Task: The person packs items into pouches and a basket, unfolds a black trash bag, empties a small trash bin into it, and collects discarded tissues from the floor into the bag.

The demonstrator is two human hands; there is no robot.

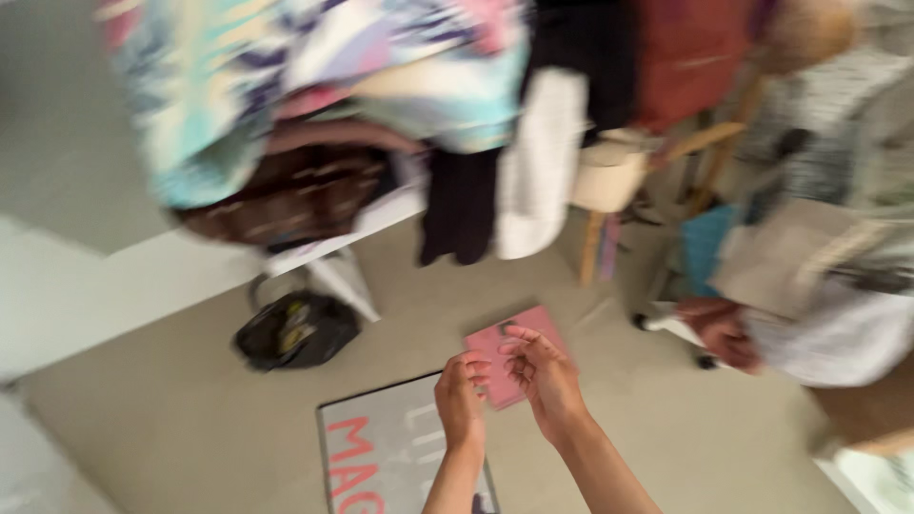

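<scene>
- Slip hazard: the small flat pink rectangular item (509, 354), which looks like folded cloth or card, sits at lower centre of the frame, gripped only along its lower edge. The pinch appears light, and a light pinch on a thin flat piece could let it drop to the beige floor (190, 419) below.
- Visibility hazard: the frame is heavily motion-blurred. The material of the pink item and the exact finger contact cannot be confirmed.
- Trip hazard: the grey mat with large red lettering (381, 457), at lower centre, lies directly under the hands, and the black bag (295, 330) lies on the floor at centre left. Either could catch a foot.
- Snag hazard: the crowded hanging garments, patterned turquoise, white, black and red (381, 86), fill the upper half of the frame near the hands.
- Left hand (461, 400): fingers curled, partly closed, fingertips meeting the lower left edge of the pink item.
- Right hand (545, 376): fingers bent around the lower right edge of the pink item, thumb on its face; grasping.
- Another person's hand (721, 331) appears at centre right, beside white fabric (838, 333); what it grips cannot be determined.
</scene>
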